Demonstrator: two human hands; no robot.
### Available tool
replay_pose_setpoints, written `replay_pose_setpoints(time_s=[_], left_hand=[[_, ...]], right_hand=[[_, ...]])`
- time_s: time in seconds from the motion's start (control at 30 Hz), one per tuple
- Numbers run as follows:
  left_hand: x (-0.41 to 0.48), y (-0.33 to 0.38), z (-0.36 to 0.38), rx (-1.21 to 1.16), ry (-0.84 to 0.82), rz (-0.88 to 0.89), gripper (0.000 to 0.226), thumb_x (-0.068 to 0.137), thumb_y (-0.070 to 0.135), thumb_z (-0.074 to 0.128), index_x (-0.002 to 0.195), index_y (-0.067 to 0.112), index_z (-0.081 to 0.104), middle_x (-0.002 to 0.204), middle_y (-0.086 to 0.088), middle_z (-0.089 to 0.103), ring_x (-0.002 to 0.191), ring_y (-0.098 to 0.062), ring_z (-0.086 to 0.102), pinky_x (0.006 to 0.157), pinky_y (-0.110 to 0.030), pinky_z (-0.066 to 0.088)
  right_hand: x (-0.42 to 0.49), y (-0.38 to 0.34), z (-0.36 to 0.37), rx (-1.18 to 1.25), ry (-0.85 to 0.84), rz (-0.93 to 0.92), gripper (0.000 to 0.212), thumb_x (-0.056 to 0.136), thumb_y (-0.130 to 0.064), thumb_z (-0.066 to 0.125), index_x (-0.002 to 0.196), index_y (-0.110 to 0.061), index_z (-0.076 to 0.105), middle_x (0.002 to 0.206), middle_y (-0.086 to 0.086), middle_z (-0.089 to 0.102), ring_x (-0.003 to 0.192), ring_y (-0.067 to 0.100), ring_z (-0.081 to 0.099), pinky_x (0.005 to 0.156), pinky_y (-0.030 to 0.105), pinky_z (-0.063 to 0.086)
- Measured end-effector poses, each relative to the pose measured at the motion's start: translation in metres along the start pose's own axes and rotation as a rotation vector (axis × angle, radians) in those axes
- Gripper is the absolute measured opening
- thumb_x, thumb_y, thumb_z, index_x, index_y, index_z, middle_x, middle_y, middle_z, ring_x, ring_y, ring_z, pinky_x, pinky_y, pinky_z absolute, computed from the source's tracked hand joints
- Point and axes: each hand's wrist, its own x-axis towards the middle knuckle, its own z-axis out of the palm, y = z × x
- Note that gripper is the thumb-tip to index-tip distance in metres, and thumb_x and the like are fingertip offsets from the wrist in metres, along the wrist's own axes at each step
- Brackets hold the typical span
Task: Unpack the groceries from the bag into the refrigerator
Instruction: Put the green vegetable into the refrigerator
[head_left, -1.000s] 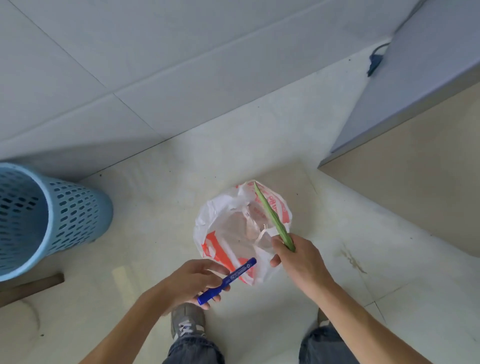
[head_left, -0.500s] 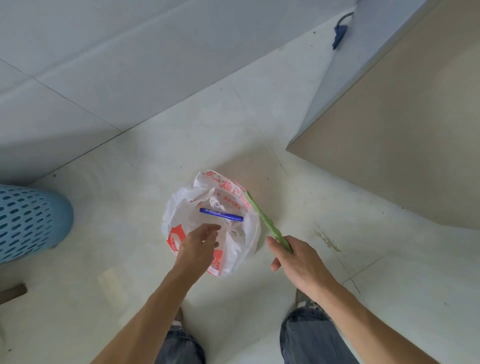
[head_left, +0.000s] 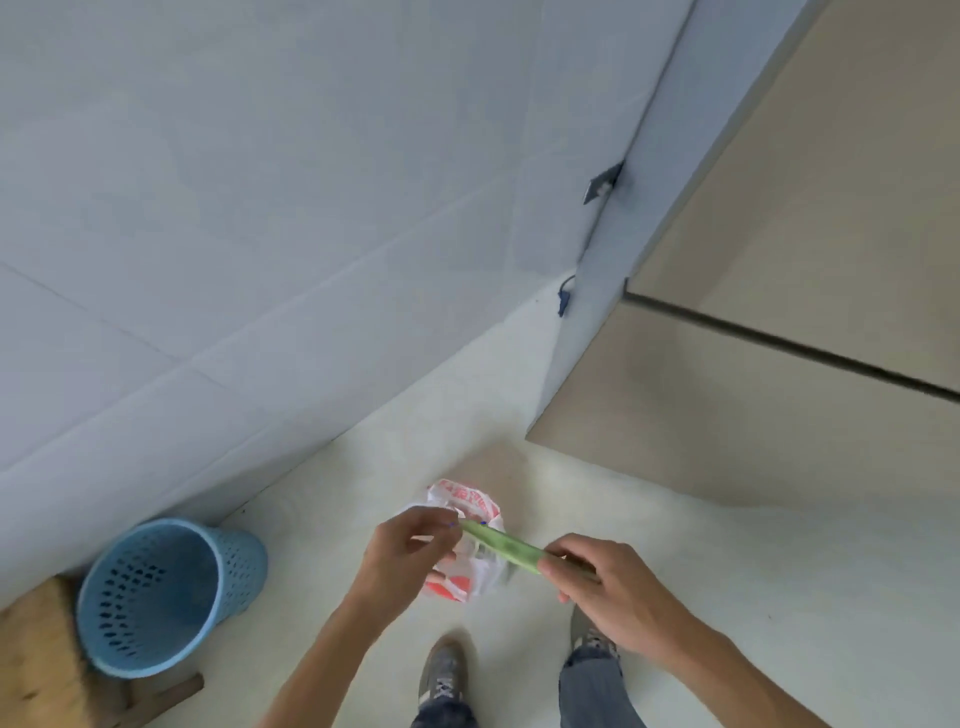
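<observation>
Since half a second ago the left hand (head_left: 410, 553) has come up out of the mouth of the bag (head_left: 464, 584) and now meets the far tip of the green stalk (head_left: 498, 545), while the stalk has swung from pointing away to lying crosswise above the bag. Left hand: fingers curled, thumb and fingertips pinching the stalk's tip; motion blur softens the contact. Right hand (head_left: 615, 590): fingers wrapped round the stalk's other end, holding it firmly. Stalk: held between both hands, tilted slightly, its left end higher, clear of the floor. Bag: white plastic with red print, standing crumpled on the pale floor (head_left: 727, 571) directly below the hands, just ahead of the person's shoes. Refrigerator (head_left: 779, 218): to the right, beige doors closed, a dark seam between upper and lower door. Blue perforated basket (head_left: 156, 597): at the left by the tiled wall, well apart from the bag.
</observation>
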Motion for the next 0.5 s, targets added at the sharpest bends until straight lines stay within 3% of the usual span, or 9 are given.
replay_pose_setpoints(time_s=[0.13,0.27,0.4,0.5], left_hand=[[-0.054,0.067,-0.003,0.05,-0.116,0.113,0.019,0.087,0.01,0.072,0.104,0.019,0.074,0.092,-0.006,0.076,0.073,-0.02,0.072,0.067,-0.04,0.06],[-0.104,0.146,0.021,0.037,-0.255,0.229,0.01,0.089,0.001,0.067,0.095,0.002,0.075,0.079,-0.017,0.072,0.068,-0.023,0.069,0.061,-0.03,0.058],[-0.148,0.215,0.059,0.056,-0.344,0.376,0.012,0.09,0.001,0.065,0.098,0.0,0.074,0.08,-0.016,0.073,0.072,-0.024,0.068,0.071,-0.035,0.06],[-0.176,0.257,0.093,0.057,-0.42,0.473,0.013,0.09,0.006,0.066,0.101,0.001,0.073,0.082,-0.015,0.073,0.074,-0.025,0.068,0.076,-0.039,0.06]], right_hand=[[-0.08,-0.045,-0.033,-0.008,0.12,-0.052,0.021,0.09,-0.046,0.056,0.088,-0.029,0.067,0.079,-0.001,0.072,0.056,0.001,0.051,0.057,0.021,0.039],[-0.163,-0.083,-0.063,0.033,0.296,-0.051,0.019,0.092,-0.043,0.057,0.091,-0.027,0.068,0.083,-0.004,0.072,0.059,0.004,0.053,0.062,0.02,0.043],[-0.238,-0.106,-0.091,0.079,0.473,-0.038,0.017,0.093,-0.042,0.059,0.093,-0.027,0.067,0.083,-0.002,0.071,0.076,0.017,0.064,0.073,0.032,0.053],[-0.286,-0.106,-0.118,0.065,0.618,-0.065,0.017,0.091,-0.044,0.062,0.096,-0.028,0.066,0.08,-0.002,0.068,0.07,0.014,0.061,0.07,0.029,0.051]])
